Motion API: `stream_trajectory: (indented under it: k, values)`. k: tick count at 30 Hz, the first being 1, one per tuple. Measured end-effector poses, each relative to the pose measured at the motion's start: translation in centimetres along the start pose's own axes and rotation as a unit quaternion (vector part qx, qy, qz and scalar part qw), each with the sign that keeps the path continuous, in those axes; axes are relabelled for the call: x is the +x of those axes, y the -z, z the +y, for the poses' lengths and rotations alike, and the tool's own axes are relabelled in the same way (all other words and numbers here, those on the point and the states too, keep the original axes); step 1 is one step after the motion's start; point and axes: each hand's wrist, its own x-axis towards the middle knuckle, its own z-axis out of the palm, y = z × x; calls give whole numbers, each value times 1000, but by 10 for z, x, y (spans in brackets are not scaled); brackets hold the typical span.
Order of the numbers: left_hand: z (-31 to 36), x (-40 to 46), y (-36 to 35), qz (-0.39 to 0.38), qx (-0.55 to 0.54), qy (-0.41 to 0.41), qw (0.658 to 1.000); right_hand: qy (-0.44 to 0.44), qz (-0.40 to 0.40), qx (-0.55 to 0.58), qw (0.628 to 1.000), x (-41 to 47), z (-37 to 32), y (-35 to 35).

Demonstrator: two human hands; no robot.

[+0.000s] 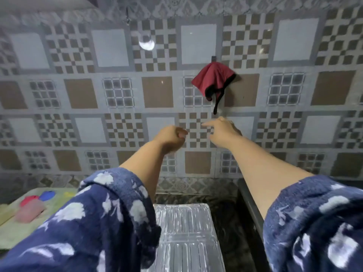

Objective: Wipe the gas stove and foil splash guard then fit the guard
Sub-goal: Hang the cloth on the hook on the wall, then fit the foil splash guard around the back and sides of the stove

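A red cloth with black trim (pixel 213 80) hangs from a small hook (pixel 213 58) on the patterned tiled wall. My right hand (pixel 222 130) is raised just below the cloth's dangling black strap, fingers spread and holding nothing. To its left at the same height is my left hand (pixel 171 135), loosely curled and holding nothing. The ribbed silver foil splash guard (pixel 184 232) lies flat on the dark counter between my forearms, partly hidden by my blue patterned sleeves. The gas stove is not visible.
A pale green mat (pixel 11 228) with red, blue, yellow and pink items lies at the lower left. A dark rail or edge (pixel 250 205) runs along the counter at the right, under my right arm. The tiled wall fills the background.
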Motion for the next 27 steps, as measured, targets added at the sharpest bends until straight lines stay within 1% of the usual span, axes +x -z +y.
stream_trajectory:
  k: [3, 6, 10, 14, 18, 23, 27]
  values:
    - [-22, -62, -8, -36, 27, 30, 999, 17, -93, -4, 996, -57, -17, -28]
    - [-45, -124, -18, -69, 28, 61, 995, 33, -194, 0, 981, -117, -31, -62]
    - [-82, -198, -37, -107, 25, 126, 986, 42, -274, 13, 961, -186, -49, -105]
    - [-111, -260, -52, -120, -2, 198, 973, 74, -322, 22, 944, -230, -68, -145]
    - [-129, -319, -65, -116, -19, 267, 956, 142, -381, 19, 913, -267, -86, -171]
    - [-138, -389, -87, -94, -21, 344, 934, 225, -400, 24, 888, -315, -94, -196]
    - [-134, -438, -104, -42, 15, 408, 912, 312, -428, 10, 848, -341, -98, -215]
